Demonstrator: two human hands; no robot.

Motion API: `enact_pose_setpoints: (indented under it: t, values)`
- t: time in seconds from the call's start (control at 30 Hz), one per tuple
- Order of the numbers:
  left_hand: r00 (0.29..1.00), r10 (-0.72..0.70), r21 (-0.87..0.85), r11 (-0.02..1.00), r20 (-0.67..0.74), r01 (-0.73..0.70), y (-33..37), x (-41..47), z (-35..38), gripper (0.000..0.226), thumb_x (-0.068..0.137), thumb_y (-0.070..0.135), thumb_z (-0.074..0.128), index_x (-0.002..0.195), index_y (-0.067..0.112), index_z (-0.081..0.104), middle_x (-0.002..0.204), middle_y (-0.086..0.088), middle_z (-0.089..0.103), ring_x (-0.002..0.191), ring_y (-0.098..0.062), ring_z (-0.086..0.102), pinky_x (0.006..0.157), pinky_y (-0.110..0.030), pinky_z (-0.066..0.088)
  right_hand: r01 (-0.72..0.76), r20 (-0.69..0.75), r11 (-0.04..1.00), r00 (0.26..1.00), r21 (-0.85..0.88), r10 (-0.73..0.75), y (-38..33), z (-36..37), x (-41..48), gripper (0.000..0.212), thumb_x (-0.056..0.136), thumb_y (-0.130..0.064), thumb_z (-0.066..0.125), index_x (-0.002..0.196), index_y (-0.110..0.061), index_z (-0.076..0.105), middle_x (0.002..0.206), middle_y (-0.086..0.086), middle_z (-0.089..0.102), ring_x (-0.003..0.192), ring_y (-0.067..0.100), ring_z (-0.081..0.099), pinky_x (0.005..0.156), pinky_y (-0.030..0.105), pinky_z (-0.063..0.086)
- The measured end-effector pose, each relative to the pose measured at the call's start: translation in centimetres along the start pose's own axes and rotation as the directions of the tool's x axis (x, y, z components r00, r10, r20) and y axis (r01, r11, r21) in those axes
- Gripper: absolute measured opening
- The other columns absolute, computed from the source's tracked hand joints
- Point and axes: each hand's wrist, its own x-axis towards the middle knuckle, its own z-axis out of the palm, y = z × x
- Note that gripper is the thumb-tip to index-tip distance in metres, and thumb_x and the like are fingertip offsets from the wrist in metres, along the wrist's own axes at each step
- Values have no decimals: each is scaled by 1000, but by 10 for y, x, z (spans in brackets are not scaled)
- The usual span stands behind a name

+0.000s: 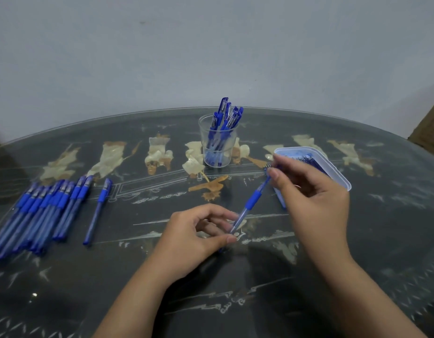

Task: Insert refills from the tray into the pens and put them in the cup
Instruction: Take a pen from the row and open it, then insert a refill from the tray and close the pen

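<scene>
A blue pen (250, 203) slants across the middle of the table. My left hand (199, 236) pinches its lower barrel between thumb and fingers. My right hand (308, 189) pinches the pen's upper tip, just in front of the tray. The white plastic tray (338, 174) at the right holds several blue refills (311, 160), partly hidden by my right hand. A clear plastic cup (217, 145) at the table's centre back stands upright with several blue pens in it.
A row of several blue pens (38, 213) lies at the left, with one pen (97, 211) lying apart beside it. The dark round table (235, 301) has a glass top with pale patterns; a wall stands right behind its far edge.
</scene>
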Motion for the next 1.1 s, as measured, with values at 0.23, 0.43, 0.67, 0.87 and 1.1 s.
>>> enact_pose_setpoints:
  t: [0.23,0.43,0.67,0.87,1.1]
  values:
    - [1000,14,33,999,-1,-14,0,0,0,35,69,2,85,92,26,76,86,0,73,72,-20,69,68,-18,54,-103,-39,978,993,184,112,-2,0,1,30,80,8,72,103,-12,72,91,12,72,85,22,73,74,29,59]
    - [1000,16,45,999,-10,-15,0,0,1,34,69,4,85,93,27,76,86,1,73,70,-16,69,68,-18,53,-113,-84,981,988,158,127,1,5,-4,23,81,1,73,97,-16,75,88,1,76,83,15,74,78,21,57]
    - [997,48,71,997,-54,-44,-2,0,-2,36,69,4,85,89,31,75,84,5,73,68,-11,68,68,-15,51,-47,-187,982,979,181,81,-21,-5,47,23,83,0,73,99,-17,74,86,1,76,80,13,73,75,22,56]
    - [935,130,7,991,-330,-135,-3,3,-3,37,70,-1,82,92,27,73,82,8,72,70,-8,67,67,-11,50,-141,-30,990,990,10,141,-23,-18,106,17,86,3,67,100,-7,71,87,7,69,71,17,69,61,29,60]
    - [867,145,-69,977,-477,-201,-8,4,-6,34,72,-2,79,96,20,71,85,2,73,77,-6,69,72,-9,51,-178,211,796,910,-579,357,49,8,105,16,83,4,70,79,-11,73,80,8,70,62,15,64,48,19,54]
